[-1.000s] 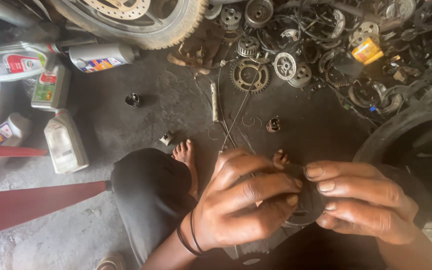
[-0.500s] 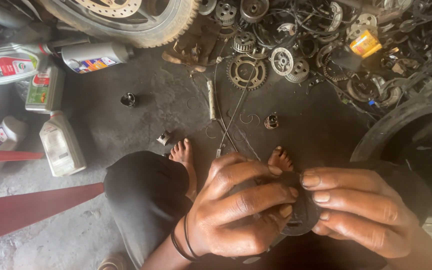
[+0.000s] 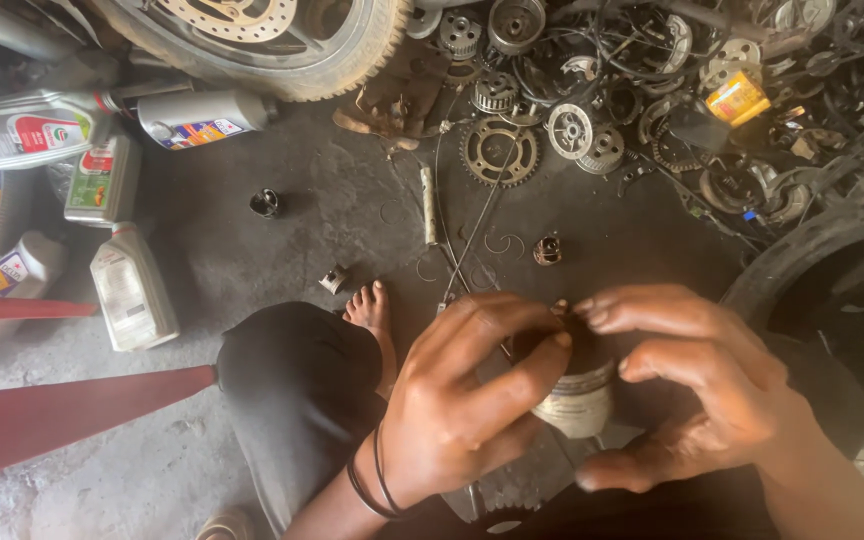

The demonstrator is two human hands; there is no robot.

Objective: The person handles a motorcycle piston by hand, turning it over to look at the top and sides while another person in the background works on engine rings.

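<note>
while both hands grip the cylinder, left hand wrapping it, right hand cupping, keep it upright.

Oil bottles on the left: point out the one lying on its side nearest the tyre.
It is the grey oil bottle lying flat just under the motorcycle tyre, cap end pointing left. The white bottle lies farther down the floor.

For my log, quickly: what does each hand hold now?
Left hand: closed around the grey cylindrical part.
Right hand: fingers curled on the same part.
</note>
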